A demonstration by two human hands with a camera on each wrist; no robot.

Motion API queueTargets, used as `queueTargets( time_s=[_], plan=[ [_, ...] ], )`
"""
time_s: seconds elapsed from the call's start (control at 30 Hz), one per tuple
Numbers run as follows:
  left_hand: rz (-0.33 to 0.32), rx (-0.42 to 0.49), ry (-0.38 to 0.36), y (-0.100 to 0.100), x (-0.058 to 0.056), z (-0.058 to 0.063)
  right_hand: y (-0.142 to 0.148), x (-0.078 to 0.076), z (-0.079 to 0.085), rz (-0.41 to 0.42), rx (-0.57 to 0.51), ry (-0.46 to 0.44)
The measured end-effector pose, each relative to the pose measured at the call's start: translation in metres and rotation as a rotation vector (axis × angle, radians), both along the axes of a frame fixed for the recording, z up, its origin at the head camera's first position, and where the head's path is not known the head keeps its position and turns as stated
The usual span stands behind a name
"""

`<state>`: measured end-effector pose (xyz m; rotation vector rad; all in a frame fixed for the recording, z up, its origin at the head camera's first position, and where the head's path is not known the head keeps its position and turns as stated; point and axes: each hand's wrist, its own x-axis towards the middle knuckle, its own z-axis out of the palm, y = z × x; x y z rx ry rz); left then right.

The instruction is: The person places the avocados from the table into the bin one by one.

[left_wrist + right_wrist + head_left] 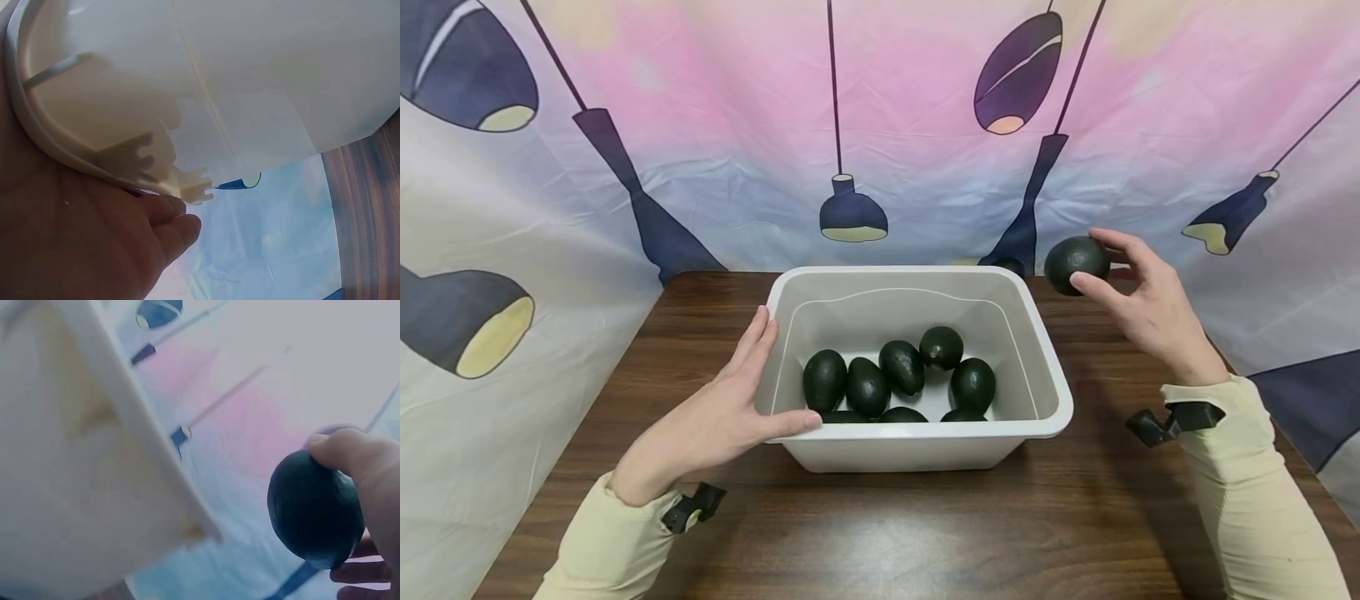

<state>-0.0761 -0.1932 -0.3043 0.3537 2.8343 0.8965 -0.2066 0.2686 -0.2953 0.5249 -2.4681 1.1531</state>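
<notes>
A pale grey plastic bin (917,450) stands on the table with several dark green avocados (868,388) inside. Some near its front wall are partly hidden by the rim. My left hand (715,425) rests on the bin's near left corner, thumb along the front rim and extended fingers against the left side. In the left wrist view, those fingers (169,228) lie along the outside of the rim. To the right of the bin, above rim height, my right hand (1157,304) holds an avocado (1075,265) between thumb and fingers; this avocado (315,509) also shows in the right wrist view.
A dark rounded thing (1009,265), mostly hidden, shows behind the bin's back right corner. The brown wooden table (895,533) ends at a hanging cloth (737,150) printed with lamps. A dark wrist mount (694,507) sits on each sleeve.
</notes>
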Motion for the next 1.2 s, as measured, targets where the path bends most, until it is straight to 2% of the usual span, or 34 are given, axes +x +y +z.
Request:
queueTargets(
  time_s=[0.13,0.33,0.63,0.73,0.9,1.0,1.2],
  plan=[
    [0.0,0.001,-0.001,0.0,0.0,0.001,-0.014,0.01,0.01,0.077,0.0,0.045],
    [-0.001,0.012,-0.006,0.0,0.0,0.001,-0.031,0.016,0.017,0.197,0.065,0.113],
    [0.004,0.009,-0.011,0.0,0.001,0.001,-0.056,0.032,0.03,0.329,0.083,0.138],
    [0.003,0.006,-0.01,0.0,0.001,0.002,-0.061,0.03,0.028,0.372,0.093,0.144],
    [-0.001,0.006,-0.003,0.001,0.0,0.001,-0.057,0.018,0.016,0.358,0.163,0.063],
    [-0.006,0.01,-0.004,0.001,0.0,0.001,-0.053,0.016,0.012,0.331,0.185,0.027],
    [-0.01,0.008,-0.004,0.001,-0.001,-0.001,-0.04,0.019,0.013,0.259,0.179,0.078]
  ],
)
